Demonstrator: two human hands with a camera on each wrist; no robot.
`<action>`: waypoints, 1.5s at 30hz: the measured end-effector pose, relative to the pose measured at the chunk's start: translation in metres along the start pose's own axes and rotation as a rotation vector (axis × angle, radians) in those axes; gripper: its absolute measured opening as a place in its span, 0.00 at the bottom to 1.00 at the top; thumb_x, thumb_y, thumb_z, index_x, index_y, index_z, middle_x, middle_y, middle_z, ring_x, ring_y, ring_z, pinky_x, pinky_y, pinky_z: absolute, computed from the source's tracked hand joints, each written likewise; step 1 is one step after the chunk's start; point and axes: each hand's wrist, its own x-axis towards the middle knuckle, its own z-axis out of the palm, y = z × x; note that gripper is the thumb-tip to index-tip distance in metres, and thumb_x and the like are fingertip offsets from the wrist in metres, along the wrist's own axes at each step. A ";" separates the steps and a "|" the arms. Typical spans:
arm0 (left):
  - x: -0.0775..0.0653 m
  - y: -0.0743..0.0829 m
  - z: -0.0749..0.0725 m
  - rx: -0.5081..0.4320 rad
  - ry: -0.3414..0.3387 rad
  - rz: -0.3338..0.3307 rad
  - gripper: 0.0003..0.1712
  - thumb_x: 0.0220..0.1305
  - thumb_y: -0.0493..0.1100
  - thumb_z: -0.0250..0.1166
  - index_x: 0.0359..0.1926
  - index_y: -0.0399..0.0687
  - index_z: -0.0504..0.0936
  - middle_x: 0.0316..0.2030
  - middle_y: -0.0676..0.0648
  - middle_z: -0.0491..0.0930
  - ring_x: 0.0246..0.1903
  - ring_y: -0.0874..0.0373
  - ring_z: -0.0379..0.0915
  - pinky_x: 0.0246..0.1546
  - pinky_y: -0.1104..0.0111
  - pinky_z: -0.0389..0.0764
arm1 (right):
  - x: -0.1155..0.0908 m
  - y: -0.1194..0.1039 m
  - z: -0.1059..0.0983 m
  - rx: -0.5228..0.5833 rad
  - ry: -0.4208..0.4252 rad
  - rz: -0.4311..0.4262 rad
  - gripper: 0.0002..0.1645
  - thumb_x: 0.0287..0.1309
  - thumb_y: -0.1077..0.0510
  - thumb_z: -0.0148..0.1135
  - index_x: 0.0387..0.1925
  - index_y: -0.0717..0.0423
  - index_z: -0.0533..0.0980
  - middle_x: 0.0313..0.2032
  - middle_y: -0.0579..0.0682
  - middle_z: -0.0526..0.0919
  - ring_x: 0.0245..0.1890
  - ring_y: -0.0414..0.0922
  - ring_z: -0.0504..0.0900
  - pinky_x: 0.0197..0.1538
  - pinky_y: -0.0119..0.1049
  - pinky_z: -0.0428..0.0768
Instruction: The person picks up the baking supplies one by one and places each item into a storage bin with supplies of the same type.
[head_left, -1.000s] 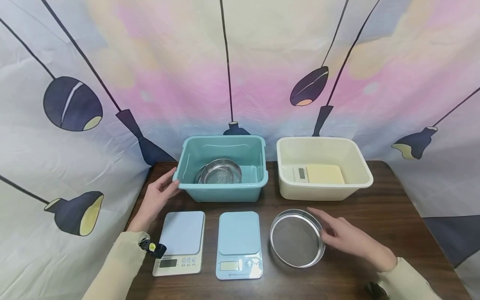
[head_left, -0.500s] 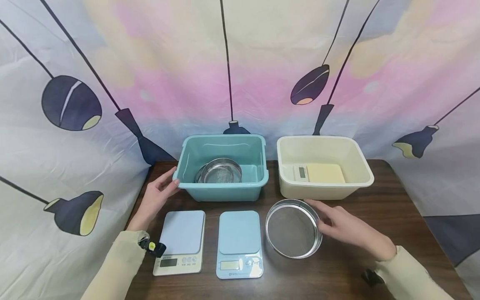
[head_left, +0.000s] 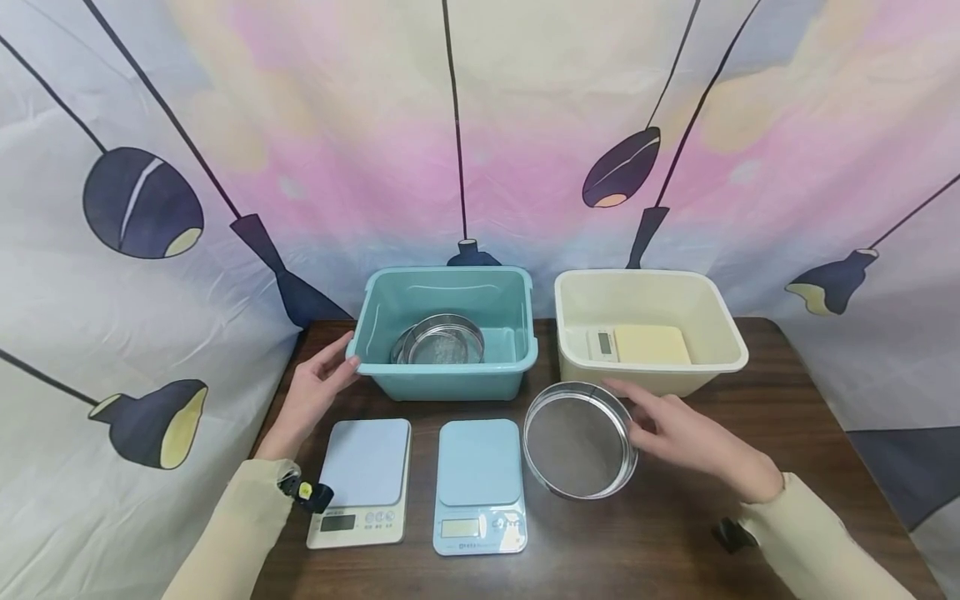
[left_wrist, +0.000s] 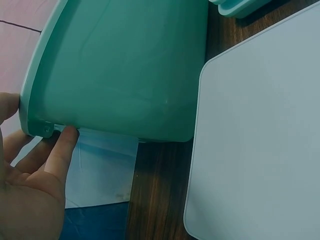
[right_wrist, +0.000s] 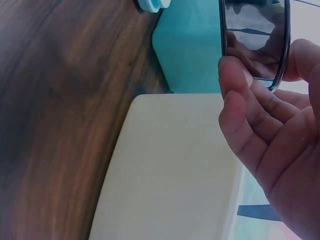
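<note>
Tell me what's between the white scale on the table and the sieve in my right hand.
The blue scale lies between the white scale and the sieve, as the head view shows.

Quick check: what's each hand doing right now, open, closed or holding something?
Left hand: holding the teal plastic basin by its rim.
Right hand: holding the round mesh sieve by its side.

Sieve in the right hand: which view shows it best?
Head: the metal sieve shows its mesh and nearly all of its rim, with the right hand holding its edge. Right wrist: only part of its shiny wall, cut off at the frame's top. Left wrist: none of it.
</note>
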 end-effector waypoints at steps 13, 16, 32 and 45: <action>0.001 -0.002 0.000 -0.002 0.001 0.001 0.34 0.79 0.45 0.61 0.79 0.41 0.64 0.71 0.29 0.68 0.52 0.73 0.79 0.53 0.70 0.84 | 0.027 -0.007 -0.023 0.006 -0.070 0.043 0.35 0.62 0.71 0.58 0.70 0.56 0.68 0.19 0.31 0.75 0.18 0.30 0.71 0.23 0.29 0.75; 0.001 -0.002 0.001 -0.002 0.000 0.004 0.34 0.79 0.45 0.61 0.79 0.41 0.63 0.71 0.28 0.68 0.52 0.73 0.79 0.53 0.70 0.84 | 0.034 -0.009 -0.029 0.015 -0.104 0.086 0.35 0.63 0.70 0.56 0.71 0.54 0.67 0.19 0.34 0.77 0.18 0.31 0.74 0.23 0.31 0.75; 0.000 0.001 0.001 0.012 0.007 -0.020 0.36 0.79 0.48 0.61 0.79 0.41 0.62 0.73 0.29 0.65 0.49 0.77 0.78 0.51 0.77 0.83 | 0.077 -0.010 -0.052 0.068 -0.142 0.136 0.35 0.64 0.69 0.53 0.73 0.54 0.67 0.19 0.41 0.79 0.18 0.39 0.79 0.26 0.34 0.82; 0.000 0.000 0.001 0.028 0.007 -0.019 0.35 0.79 0.47 0.60 0.80 0.41 0.62 0.73 0.30 0.66 0.47 0.78 0.79 0.53 0.69 0.83 | 0.120 -0.009 -0.062 0.101 -0.162 0.148 0.36 0.65 0.68 0.51 0.75 0.54 0.65 0.19 0.47 0.80 0.20 0.46 0.81 0.26 0.38 0.82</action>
